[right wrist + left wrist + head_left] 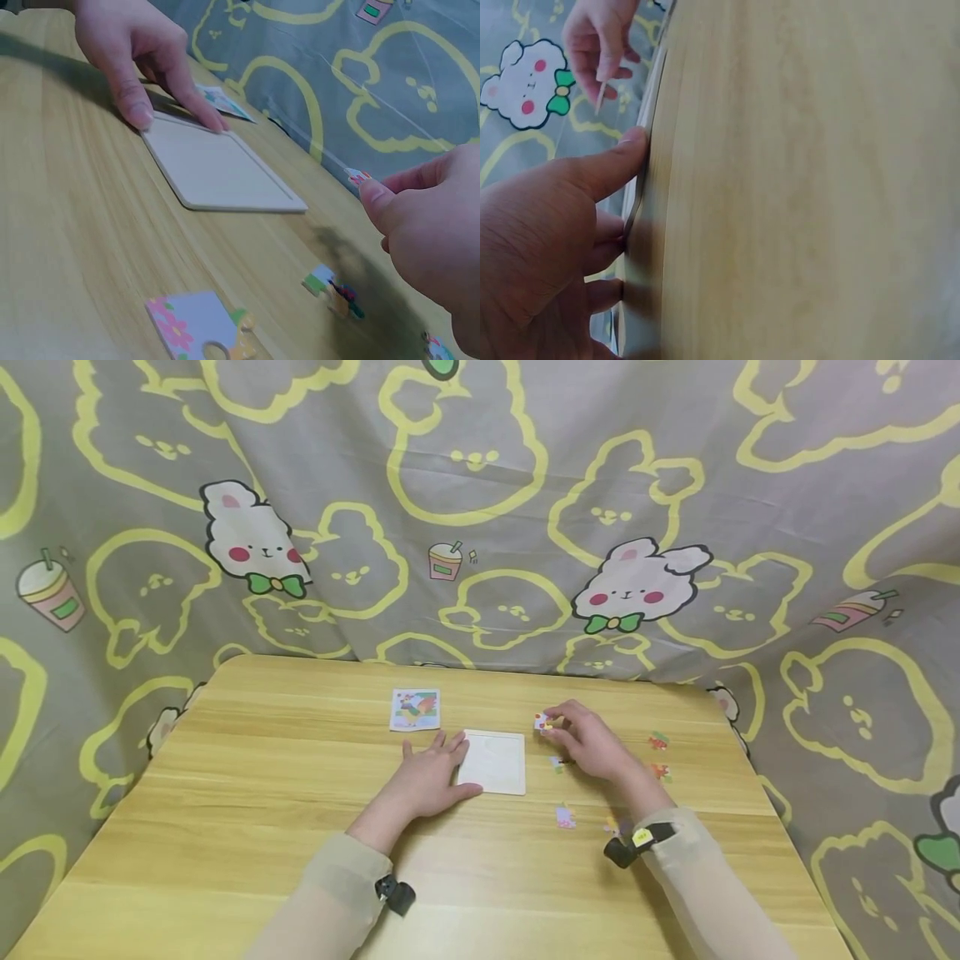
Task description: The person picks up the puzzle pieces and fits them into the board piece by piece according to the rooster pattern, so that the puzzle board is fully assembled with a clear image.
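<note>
A shallow white puzzle tray (492,763) with a raised rim lies flat on the wooden table. My left hand (429,779) rests at its left side, thumb on the near corner and fingertips at the far corner, as the right wrist view also shows. Between thumb and fingers, my right hand (592,745) pinches a small jigsaw puzzle piece (357,176), white with red patches, held above the table to the right of the tray. Below that hand lies a blue-and-green puzzle piece (321,279). Nearer me is a lilac piece with pink flowers (196,326).
A picture card (415,709) with a colourful bird lies behind my left hand. Farther right are a red-and-green puzzle piece (658,741) and an orange-red one (661,771). Another piece (612,827) sits by my right wrist. A patterned curtain (480,552) hangs behind the table.
</note>
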Demonstrator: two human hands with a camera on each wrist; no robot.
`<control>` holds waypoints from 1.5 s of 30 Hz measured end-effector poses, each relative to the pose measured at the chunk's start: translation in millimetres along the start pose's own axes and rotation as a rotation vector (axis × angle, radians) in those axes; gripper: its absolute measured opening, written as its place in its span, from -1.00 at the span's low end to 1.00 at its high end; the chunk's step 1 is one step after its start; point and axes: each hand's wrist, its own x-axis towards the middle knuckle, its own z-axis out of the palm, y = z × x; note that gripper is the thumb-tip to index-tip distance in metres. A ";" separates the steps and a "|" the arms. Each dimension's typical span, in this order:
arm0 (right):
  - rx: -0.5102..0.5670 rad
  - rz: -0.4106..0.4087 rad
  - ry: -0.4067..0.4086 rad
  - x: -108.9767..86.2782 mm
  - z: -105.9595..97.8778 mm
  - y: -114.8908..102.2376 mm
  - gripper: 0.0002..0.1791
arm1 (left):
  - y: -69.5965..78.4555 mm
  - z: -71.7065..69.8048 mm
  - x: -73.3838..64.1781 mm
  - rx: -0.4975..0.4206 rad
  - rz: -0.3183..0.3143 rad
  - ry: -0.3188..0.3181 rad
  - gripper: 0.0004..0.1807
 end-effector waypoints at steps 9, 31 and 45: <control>-0.017 -0.046 -0.008 8.6 10.3 -13.5 -0.63 | -0.3 1.8 3.7 0.006 0.000 -0.001 -0.02; -0.074 -0.099 -0.014 24.4 39.7 -34.1 -0.64 | 0.1 1.6 0.4 0.019 -0.019 -0.003 -0.01; -0.111 -0.072 -0.042 31.7 53.7 -39.2 -0.62 | -0.1 0.1 1.1 0.013 -0.008 0.003 -0.02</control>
